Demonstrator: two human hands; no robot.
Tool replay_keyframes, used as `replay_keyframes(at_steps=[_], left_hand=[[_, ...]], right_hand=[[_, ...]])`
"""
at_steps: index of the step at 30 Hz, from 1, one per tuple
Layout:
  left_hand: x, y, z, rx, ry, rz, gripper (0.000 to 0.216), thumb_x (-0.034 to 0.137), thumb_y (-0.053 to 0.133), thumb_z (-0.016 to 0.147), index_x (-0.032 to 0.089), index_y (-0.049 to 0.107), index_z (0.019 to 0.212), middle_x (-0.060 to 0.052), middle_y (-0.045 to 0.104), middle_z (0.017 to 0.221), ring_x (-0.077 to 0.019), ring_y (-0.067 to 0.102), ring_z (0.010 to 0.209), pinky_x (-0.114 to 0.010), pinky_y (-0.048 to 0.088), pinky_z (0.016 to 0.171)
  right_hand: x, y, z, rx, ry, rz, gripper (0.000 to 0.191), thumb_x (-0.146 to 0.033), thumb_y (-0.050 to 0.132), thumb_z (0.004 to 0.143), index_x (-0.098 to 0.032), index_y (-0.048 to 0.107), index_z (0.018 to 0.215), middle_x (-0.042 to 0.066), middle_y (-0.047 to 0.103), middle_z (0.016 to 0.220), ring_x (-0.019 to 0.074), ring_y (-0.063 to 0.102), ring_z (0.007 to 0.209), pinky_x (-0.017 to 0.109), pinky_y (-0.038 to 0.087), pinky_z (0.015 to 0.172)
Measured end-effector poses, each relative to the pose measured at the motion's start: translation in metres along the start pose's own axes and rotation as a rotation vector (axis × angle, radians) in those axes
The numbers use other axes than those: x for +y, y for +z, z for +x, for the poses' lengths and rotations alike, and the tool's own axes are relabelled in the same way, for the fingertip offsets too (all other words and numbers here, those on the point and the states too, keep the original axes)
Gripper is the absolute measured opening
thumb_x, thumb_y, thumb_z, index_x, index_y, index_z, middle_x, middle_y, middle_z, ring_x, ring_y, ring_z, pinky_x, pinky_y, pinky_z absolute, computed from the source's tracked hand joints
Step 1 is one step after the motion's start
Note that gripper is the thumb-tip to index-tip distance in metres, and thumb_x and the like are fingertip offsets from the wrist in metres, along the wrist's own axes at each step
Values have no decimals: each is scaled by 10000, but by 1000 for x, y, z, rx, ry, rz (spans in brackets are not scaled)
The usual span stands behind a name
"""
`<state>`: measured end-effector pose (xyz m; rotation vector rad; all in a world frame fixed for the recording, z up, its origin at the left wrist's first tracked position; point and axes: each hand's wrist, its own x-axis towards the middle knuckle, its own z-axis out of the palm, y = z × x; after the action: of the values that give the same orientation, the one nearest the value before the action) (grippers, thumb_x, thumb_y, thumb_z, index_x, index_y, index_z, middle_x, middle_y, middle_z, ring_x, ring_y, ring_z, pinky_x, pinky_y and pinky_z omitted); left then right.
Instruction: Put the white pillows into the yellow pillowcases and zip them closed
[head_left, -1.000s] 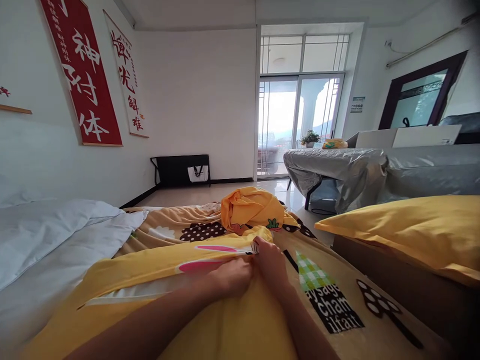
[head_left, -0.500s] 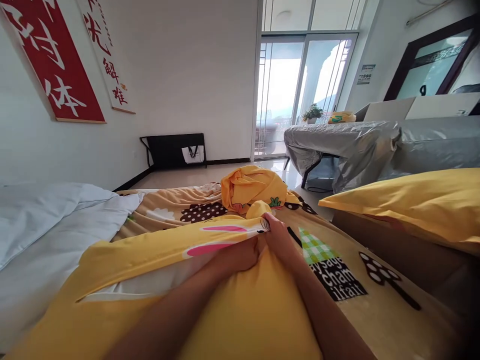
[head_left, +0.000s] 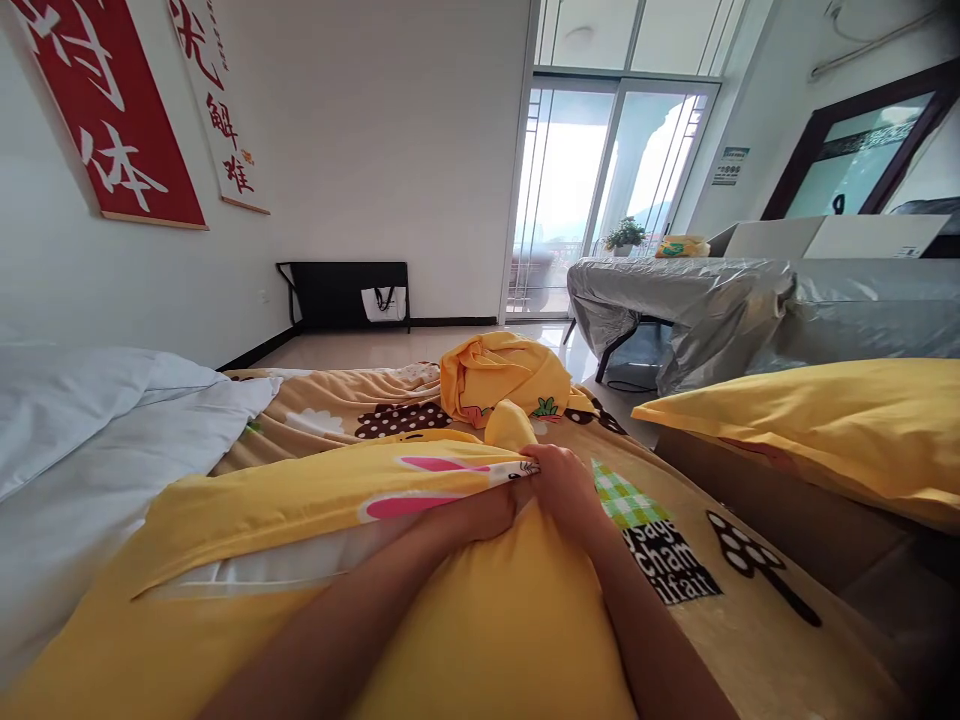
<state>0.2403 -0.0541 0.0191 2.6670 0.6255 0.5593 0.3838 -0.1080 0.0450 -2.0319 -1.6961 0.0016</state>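
Observation:
A yellow pillowcase (head_left: pixel 480 620) with a pink-eared rabbit print lies before me, a white pillow (head_left: pixel 300 560) showing through its long slit, which has a pale zipper edge. My right hand (head_left: pixel 566 490) is closed on the fabric by the rabbit's face, at the far end of the slit. Right against it, my left hand (head_left: pixel 491 508) is closed at the same end of the opening; its fingertips are partly hidden by cloth, so whether it pinches a zipper pull cannot be told. A small yellow corner (head_left: pixel 511 425) of the case pokes up just beyond both hands.
A tan patterned blanket (head_left: pixel 660 640) spreads underneath. Crumpled yellow cloth (head_left: pixel 502 375) lies beyond my hands. White pillows (head_left: pixel 112 430) are at left; another yellow pillow (head_left: pixel 840 420) rests on a cardboard box (head_left: pixel 810 510) at right. Further back stands a table under silver plastic (head_left: pixel 675 290).
The view has tilted slightly. My right hand has shifted a little and its fingers are curled further over the fabric edge. My left hand stays at the end of the slit.

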Motion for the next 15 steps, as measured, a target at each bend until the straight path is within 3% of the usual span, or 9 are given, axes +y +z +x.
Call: replay_keyframes(at_steps=[4, 8, 12, 15], left_hand=[[-5, 4, 1, -104, -16, 74, 385, 359, 372, 912, 219, 540, 1230, -77, 550, 1340, -261, 436, 1278, -462, 283, 1119], [-9, 7, 4, -177, -30, 97, 359, 343, 392, 891, 209, 581, 1165, -87, 560, 1326, -262, 457, 1262, -450, 295, 1110], [-2, 1, -1, -153, -37, 96, 400, 341, 421, 879, 199, 534, 1235, -94, 527, 1366, -261, 449, 1276, -440, 311, 1106], [10, -2, -9, -53, -103, 69, 412, 328, 388, 896, 223, 495, 1279, -79, 519, 1377, -249, 487, 1246, -414, 394, 1051]], right_hand=[[-11, 1, -2, 114, -49, -54, 363, 1, 446, 672, -183, 655, 905, 76, 625, 1005, 184, 550, 954, 227, 339, 723], [-15, 7, 0, 75, 114, -118, 354, 5, 429, 710, -181, 598, 960, 64, 651, 807, 186, 591, 781, 245, 298, 630], [-10, 15, 6, 99, 67, 63, 385, 20, 420, 682, -177, 564, 980, 56, 664, 837, 173, 598, 805, 221, 314, 638], [-5, 18, 10, 105, -2, 243, 378, 22, 373, 637, -179, 553, 903, 39, 663, 842, 156, 584, 795, 208, 337, 658]])
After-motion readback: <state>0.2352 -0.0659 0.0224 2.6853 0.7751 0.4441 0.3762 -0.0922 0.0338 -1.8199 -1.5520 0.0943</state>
